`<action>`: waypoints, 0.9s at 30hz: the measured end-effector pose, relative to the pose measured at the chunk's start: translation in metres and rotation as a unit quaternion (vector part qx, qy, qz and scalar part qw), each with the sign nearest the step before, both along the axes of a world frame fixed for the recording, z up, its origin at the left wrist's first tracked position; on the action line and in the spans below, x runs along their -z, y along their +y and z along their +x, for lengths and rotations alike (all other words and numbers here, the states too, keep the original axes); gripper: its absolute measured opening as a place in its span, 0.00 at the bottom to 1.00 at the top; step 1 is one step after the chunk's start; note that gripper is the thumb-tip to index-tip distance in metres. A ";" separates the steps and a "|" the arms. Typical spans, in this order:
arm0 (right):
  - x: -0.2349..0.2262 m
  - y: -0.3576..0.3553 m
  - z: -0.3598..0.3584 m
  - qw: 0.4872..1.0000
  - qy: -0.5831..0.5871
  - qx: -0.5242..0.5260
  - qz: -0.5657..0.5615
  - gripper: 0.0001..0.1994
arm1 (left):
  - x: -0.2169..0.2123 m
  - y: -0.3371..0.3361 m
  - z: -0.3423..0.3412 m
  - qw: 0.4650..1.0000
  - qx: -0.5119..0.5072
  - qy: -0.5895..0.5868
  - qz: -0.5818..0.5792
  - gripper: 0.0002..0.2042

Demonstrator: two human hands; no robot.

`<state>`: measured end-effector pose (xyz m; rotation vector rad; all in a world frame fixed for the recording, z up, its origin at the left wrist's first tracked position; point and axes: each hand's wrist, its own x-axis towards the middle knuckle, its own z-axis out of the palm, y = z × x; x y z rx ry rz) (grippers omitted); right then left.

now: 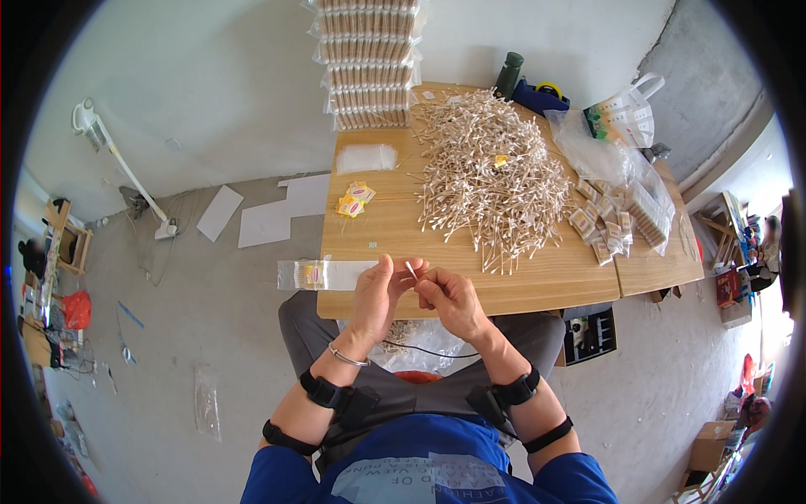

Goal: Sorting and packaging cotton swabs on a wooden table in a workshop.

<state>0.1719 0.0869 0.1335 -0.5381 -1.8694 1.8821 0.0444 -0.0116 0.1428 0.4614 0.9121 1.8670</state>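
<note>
A cotton swab point(410, 270) with a white tip sticks up between my hands, near the table's front edge. My right hand point(456, 301) is closed, pinching the swab's stick between thumb and fingers. Close beside it, my left hand point(376, 300) is cupped, its thumb raised apart from the fingers, which reach toward the swab. Its palm is partly hidden. Just left of that hand lies a clear plastic bag point(290, 274) with a yellow card point(313, 274) inside. Ahead on the table spreads a large heap of loose cotton swabs point(495, 181).
Yellow cards point(356, 199) and a stack of clear bags point(367, 157) lie left of the heap. Packed swab bundles point(372, 63) rise at the back. To the right are small filled packs point(600, 223); behind stand a green bottle point(509, 74) and a blue tape dispenser point(540, 99).
</note>
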 end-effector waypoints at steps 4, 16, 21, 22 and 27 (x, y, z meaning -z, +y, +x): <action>0.001 -0.001 0.000 1.000 -0.007 0.000 -0.016 0.10 | 0.015 -0.001 0.000 0.995 -0.005 0.094 -0.032 0.12; 0.065 -0.014 0.035 0.927 -0.275 -0.077 0.243 0.06 | 0.090 -0.041 -0.025 0.779 -0.042 0.580 -0.235 0.16; 0.089 -0.010 0.034 0.885 -0.141 0.077 0.437 0.05 | 0.105 -0.028 -0.038 0.668 -0.094 0.702 -0.230 0.26; 0.090 -0.005 0.034 0.885 -0.142 0.075 0.437 0.05 | 0.108 -0.025 -0.038 0.628 -0.085 0.732 -0.249 0.28; 0.099 0.045 0.044 0.860 -0.255 0.219 0.384 0.06 | 0.121 -0.008 -0.042 0.597 -0.085 0.759 -0.246 0.27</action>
